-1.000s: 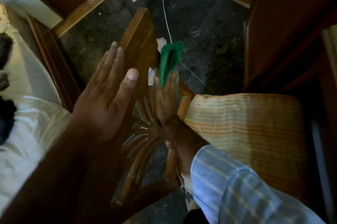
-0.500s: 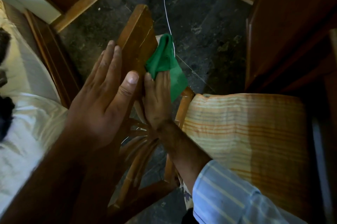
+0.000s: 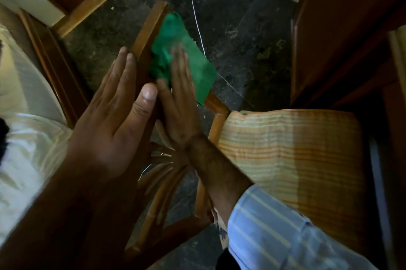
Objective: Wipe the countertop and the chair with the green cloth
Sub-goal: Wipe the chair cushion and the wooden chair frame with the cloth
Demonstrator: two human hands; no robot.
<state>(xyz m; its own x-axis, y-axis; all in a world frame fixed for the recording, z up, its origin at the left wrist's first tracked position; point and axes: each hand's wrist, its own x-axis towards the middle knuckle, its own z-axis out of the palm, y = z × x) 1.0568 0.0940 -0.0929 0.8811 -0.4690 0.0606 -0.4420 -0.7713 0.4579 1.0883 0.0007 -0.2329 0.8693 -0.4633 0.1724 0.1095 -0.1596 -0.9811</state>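
The wooden chair's top back rail (image 3: 147,30) runs away from me at the centre of the view. My left hand (image 3: 114,120) lies flat and open against the rail's left face, thumb on its edge. On the rail's right face, my right hand (image 3: 180,98) presses the green cloth (image 3: 197,67) with flat fingers. The cloth spreads beyond the fingertips and hangs past the rail's lower edge. The chair's striped orange seat cushion (image 3: 285,149) sits to the right, and its curved back spindles (image 3: 160,173) show below my wrists. No countertop is in view.
A bed with a white sheet (image 3: 26,149) and a wooden frame lies on the left. Dark wooden furniture (image 3: 340,28) stands on the right. A thin white cord (image 3: 195,17) crosses the dark stone floor (image 3: 241,28) behind the chair.
My right hand has slid the green cloth farther along the back rail, away from me, and the cloth has spread out wider. My left hand stays flat on the rail.
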